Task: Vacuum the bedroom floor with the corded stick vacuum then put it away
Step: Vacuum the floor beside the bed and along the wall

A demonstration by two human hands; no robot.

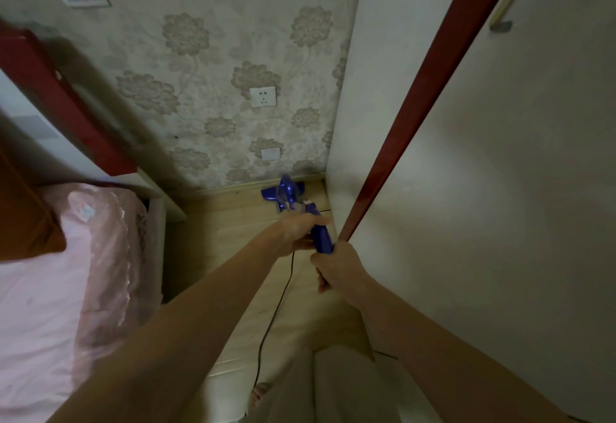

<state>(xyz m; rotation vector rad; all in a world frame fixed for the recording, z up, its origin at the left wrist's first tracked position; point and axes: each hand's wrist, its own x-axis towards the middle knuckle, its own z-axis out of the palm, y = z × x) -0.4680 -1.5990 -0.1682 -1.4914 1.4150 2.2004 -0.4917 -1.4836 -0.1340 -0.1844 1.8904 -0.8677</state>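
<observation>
working the blue stick vacuum into the floor corner between wallpapered wall and wardrobe, the left hand and right hand both wrap its handle; best to keep the head flat and the cord trailing behind.
</observation>
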